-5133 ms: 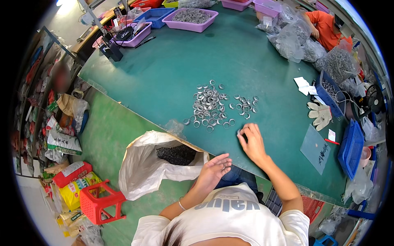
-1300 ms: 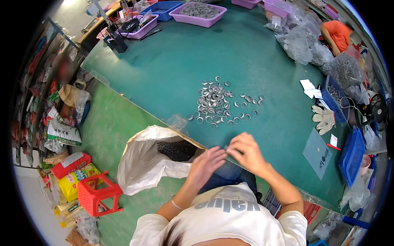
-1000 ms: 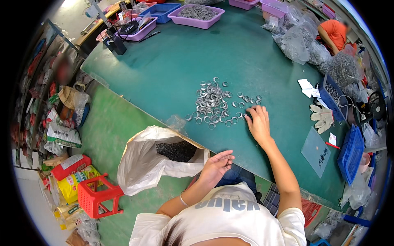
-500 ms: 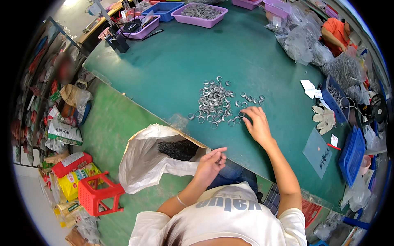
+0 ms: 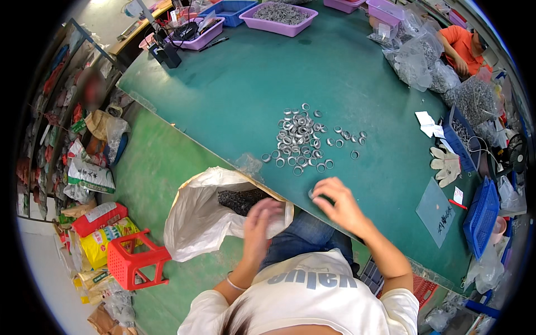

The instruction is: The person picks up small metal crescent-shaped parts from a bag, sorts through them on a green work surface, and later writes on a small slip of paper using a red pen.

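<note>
Grey metal rings (image 5: 296,134) lie heaped on the green tabletop, with several loose ones on the heap's right. My right hand (image 5: 341,205) is at the table's near edge, fingers closed in a pinch on one metal ring (image 5: 311,194). My left hand (image 5: 258,226) is over the mouth of a white sack (image 5: 192,223); motion smears its fingers, so what they hold, if anything, cannot be made out. Small dark pieces (image 5: 237,201) show inside the sack, partly behind that hand.
A red stool (image 5: 137,259) stands on the floor left of the sack. On the table's right are a work glove (image 5: 445,166), a blue basket (image 5: 481,218) and bags of metal parts (image 5: 474,100). A purple tray (image 5: 278,21) stands far back. Another person (image 5: 462,47) sits far right.
My right hand has drawn back from the heap toward the table's near edge with a ring. My left hand has moved left, from beside the sack to over its mouth.
</note>
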A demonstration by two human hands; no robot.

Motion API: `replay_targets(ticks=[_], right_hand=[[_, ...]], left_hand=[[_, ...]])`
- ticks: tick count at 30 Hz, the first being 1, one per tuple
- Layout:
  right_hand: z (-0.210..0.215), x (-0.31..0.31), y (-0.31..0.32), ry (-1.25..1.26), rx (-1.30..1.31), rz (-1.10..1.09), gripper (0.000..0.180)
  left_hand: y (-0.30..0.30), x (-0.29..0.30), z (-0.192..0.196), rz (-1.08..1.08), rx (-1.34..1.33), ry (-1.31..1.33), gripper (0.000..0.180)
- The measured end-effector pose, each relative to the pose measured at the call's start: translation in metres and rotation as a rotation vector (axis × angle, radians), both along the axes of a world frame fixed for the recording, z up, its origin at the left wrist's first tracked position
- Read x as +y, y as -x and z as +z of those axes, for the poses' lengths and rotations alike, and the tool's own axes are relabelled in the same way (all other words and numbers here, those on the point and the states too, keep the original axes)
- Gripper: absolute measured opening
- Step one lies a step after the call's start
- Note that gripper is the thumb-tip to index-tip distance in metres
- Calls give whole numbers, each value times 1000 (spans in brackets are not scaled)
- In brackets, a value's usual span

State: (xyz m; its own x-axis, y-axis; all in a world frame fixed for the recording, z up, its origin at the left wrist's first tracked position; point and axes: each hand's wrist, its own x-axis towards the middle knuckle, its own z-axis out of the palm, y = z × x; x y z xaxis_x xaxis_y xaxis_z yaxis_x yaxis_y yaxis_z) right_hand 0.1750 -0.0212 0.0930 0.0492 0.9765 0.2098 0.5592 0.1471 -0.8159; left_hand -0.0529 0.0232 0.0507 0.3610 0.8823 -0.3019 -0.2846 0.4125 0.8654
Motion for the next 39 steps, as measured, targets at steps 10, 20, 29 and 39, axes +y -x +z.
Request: replay_targets(ticks=[10,20,29,39], right_hand=[[-42,42,-46,-170,-426,-385,14],[-5,14,3,81,-22,-29,11],[-39,41,-23,30,-246,-355,11],[-13,16,-11,171,88,-324,11]], left_hand=[[-47,-16,-5,-448,-404,540,32],[-50,-15,-16,-247,-528,554,37],[-53,-14,9,-254,-317,496,34],[15,12,-36,-37,-196,172,34]])
